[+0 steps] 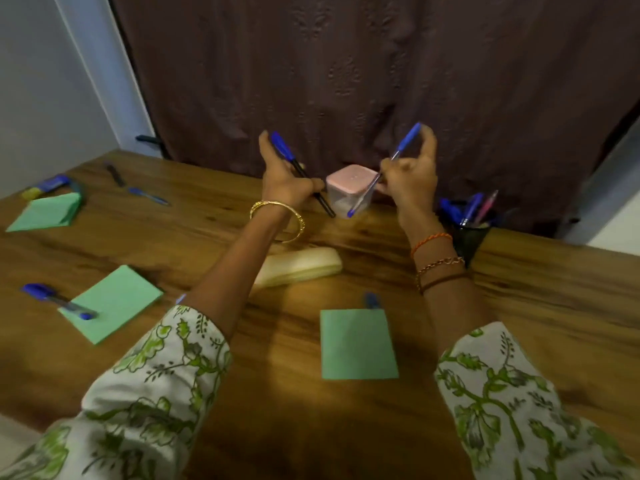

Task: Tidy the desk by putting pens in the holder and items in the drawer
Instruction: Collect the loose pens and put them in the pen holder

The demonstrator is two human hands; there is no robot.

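Observation:
My left hand [284, 181] grips a black pen with a blue cap [301, 173], held up above the wooden desk [519, 306]. My right hand [412, 181] pinches a clear pen with a blue cap [391, 161], tilted over a small box with a pink lid [349, 188] between my hands. A black pen holder [469, 237] with several pens stands at the right, behind my right wrist. Loose pens lie at the left: one [57, 301] on a green pad, one [149, 196] farther back, and a dark one [114, 174].
Green sticky-note pads lie at the left [114, 303], far left [48, 213] and centre front [358, 344]. A pale yellow pouch [304, 266] lies between my forearms. A blue and yellow item [45, 187] sits at the far left edge. A brown curtain hangs behind the desk.

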